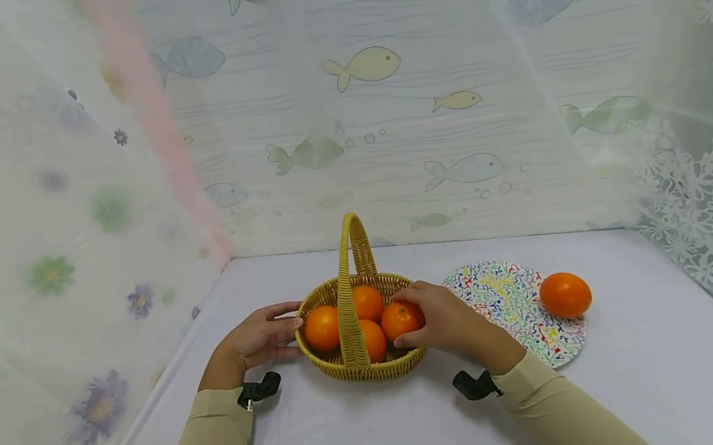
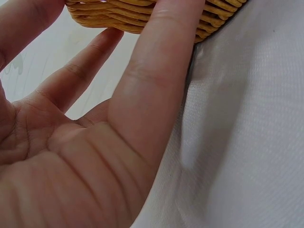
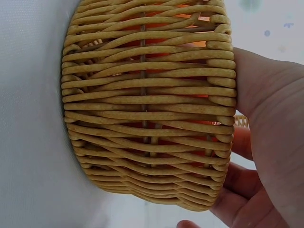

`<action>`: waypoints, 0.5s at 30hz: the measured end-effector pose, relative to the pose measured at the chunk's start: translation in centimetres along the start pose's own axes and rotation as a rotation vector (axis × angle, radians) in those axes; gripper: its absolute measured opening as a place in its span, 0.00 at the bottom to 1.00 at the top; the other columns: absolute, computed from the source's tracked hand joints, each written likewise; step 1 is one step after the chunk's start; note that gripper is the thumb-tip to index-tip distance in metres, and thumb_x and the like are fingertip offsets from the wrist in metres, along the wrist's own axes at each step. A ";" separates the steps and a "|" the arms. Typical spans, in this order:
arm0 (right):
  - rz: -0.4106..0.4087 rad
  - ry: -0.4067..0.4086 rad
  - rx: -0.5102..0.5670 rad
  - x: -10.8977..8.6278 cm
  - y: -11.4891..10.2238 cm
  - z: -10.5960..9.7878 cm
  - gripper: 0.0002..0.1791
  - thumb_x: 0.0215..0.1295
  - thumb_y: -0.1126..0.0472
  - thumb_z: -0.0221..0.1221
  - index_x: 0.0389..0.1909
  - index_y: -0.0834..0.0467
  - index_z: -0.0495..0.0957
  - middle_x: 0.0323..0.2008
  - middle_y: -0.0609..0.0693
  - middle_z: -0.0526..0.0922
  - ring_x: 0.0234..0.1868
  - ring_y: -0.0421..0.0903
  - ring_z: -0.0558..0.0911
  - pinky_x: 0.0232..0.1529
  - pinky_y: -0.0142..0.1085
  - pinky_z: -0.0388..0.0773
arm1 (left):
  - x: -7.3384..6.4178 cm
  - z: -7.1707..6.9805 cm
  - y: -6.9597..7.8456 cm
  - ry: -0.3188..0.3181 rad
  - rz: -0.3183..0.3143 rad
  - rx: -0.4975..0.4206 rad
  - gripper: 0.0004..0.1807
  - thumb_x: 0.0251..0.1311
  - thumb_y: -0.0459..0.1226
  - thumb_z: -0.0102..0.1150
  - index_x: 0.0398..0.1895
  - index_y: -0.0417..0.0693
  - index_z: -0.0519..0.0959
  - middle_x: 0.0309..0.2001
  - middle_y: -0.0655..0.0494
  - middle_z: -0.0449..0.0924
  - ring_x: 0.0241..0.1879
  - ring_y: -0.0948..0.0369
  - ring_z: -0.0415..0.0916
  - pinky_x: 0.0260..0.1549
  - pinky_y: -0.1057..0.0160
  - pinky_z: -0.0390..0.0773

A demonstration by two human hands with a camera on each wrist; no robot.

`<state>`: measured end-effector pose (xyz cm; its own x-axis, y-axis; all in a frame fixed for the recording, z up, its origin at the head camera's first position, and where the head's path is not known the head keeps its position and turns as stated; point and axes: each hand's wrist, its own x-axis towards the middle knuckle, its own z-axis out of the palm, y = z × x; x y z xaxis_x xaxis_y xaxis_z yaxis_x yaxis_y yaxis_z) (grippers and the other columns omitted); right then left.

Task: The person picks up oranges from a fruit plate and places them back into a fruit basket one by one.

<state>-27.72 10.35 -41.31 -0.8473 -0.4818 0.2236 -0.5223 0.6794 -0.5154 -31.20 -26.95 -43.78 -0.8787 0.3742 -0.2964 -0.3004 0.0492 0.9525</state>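
A yellow woven basket (image 1: 366, 373) with a tall arched handle stands on the table, several oranges inside it. My right hand (image 1: 443, 316) reaches over the basket's right rim and grips an orange (image 1: 402, 319), thumb on the near side and fingers on the far side. In the right wrist view, the basket wall (image 3: 147, 104) hides most of the orange. On the other side, my left hand (image 1: 266, 337) touches the basket's left end with fairly straight fingers. The left wrist view shows its thumb (image 2: 152, 76) against the weave. Another orange (image 1: 323, 328) lies nearest that hand.
Right of the basket lies a round plate (image 1: 495, 298) with a multicoloured squiggle pattern. One more orange (image 1: 565, 295) sits at its right edge. A white cloth (image 1: 385, 437) covers the table, and printed curtains (image 1: 386, 136) hang behind and at the sides.
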 end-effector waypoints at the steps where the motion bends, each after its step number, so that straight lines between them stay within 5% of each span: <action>1: 0.001 -0.002 0.004 0.0 0.0 0.0 0.37 0.52 0.46 0.79 0.62 0.52 0.81 0.55 0.49 0.81 0.51 0.46 0.81 0.55 0.44 0.83 | 0.0 0.0 0.0 0.001 0.000 -0.001 0.35 0.70 0.36 0.64 0.77 0.43 0.64 0.55 0.51 0.83 0.53 0.55 0.83 0.52 0.45 0.86; 15: 0.034 -0.040 0.045 0.0 -0.3 0.1 0.38 0.55 0.48 0.78 0.67 0.54 0.79 0.62 0.51 0.79 0.56 0.49 0.80 0.60 0.47 0.82 | 0.1 0.0 -0.1 -0.001 -0.001 -0.008 0.36 0.70 0.37 0.65 0.78 0.43 0.63 0.56 0.52 0.83 0.53 0.54 0.83 0.52 0.45 0.86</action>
<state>-27.57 10.15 -41.25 -0.8596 -0.4808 0.1728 -0.4874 0.6705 -0.5594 -31.23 -26.90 -43.89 -0.8778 0.3756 -0.2973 -0.3045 0.0417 0.9516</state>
